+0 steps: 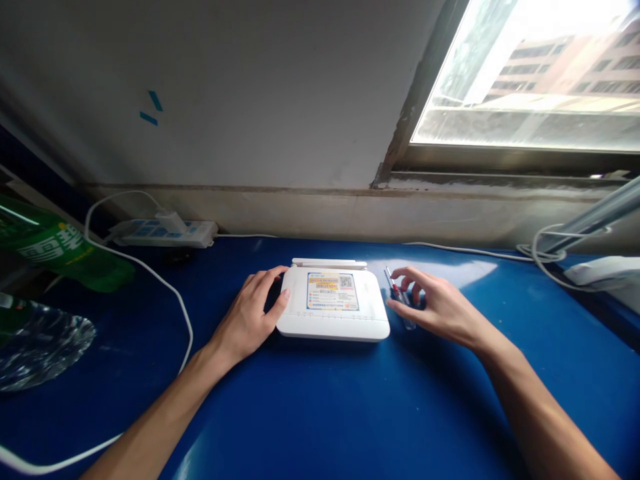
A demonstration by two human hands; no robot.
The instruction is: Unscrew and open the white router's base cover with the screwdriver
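Note:
A white Wi-Fi router [333, 325] lies flat on the blue tabletop, with a printed label and QR code on its top and its antennas [325, 264] folded along the back edge. My left hand [253, 310] grips its left end, thumb on the top face and fingers at the back left corner. Just right of the router rests a screwdriver [395, 289] with a clear handle and a red collar, its metal tip pointing away from me. Over it, my right hand [437, 307] has thumb and fingers apart. Part of the screwdriver's handle is hidden behind that hand.
At the left lie a green plastic bottle [65, 250] and a clear bottle [45, 343]. A power strip [165, 233] with a white plug sits against the wall; its white cable [175, 293] loops toward me. A metal lamp post [580, 220] with wrapped cable stands at the right.

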